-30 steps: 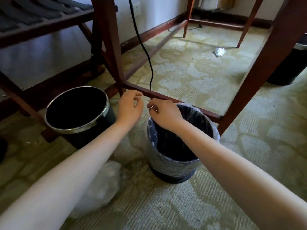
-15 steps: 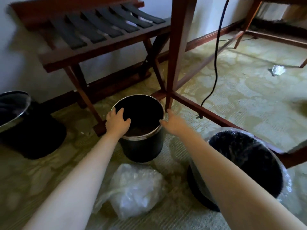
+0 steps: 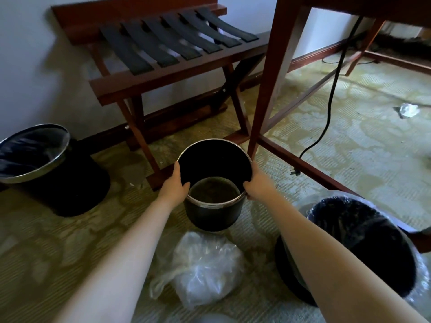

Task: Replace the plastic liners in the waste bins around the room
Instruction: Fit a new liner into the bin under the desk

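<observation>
Both my hands hold the unlined black bin (image 3: 211,217) by its metal rim: my left hand (image 3: 176,185) grips the left side, my right hand (image 3: 256,183) the right. It stands on the carpet beside the desk leg (image 3: 265,89), in front of the luggage rack (image 3: 163,66). A crumpled clear bag (image 3: 205,264) lies between my forearms. The lined bin (image 3: 373,252) is under my right arm.

Head camera looks forward and down, close above the unlined bin (image 3: 211,216).
</observation>
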The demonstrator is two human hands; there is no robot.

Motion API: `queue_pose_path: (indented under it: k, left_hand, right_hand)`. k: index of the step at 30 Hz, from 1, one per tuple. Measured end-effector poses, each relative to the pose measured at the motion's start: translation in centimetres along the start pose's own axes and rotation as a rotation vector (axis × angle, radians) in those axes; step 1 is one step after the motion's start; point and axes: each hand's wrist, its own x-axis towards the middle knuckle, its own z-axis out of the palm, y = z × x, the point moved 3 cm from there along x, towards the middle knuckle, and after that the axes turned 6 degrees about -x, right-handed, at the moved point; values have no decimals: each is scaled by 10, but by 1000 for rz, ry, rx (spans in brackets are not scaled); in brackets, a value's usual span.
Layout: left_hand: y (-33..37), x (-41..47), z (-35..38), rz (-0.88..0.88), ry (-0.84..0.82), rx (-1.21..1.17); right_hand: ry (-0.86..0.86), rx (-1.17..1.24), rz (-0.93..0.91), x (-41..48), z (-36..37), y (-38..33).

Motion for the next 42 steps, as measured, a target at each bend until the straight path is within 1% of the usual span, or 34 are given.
queue_pose_path:
  k: [2, 6, 10, 13, 18, 24, 26, 33, 39, 42]
  left_hand:
    - [4, -11, -2, -27, 10, -4]
    - [26, -36, -5, -43, 82, -42]
    - [69, -60, -18, 66, 142, -93]
    - [107, -79, -30, 112, 172, -123]
    - [174, -110, -54, 212, 231, -8]
    - [247, -150, -58, 286, 245, 66]
    - [269, -163, -55, 322, 247, 73]
    - [324, -181, -24, 414, 149, 10]
    - [342, -187, 32, 440, 20, -38]
    - [345, -187, 52, 439, -32, -32]
  right_hand:
    - [35, 5, -10, -10, -2, -1]
    - [86, 43, -19, -27, -21, 0]
    - [140, 45, -56, -51, -68, -3]
    - [179, 52, -63, -72, -103, -3]
    - [197, 134, -75, -110, -161, -9]
    - [348, 57, -48, -172, -228, -6]
    - [394, 74, -32, -189, -249, 0]
    - [466, 89, 49, -238, -301, 37]
    - [487, 41, 164, -269, -309, 85]
    - [477, 83, 212, -277, -309, 107]
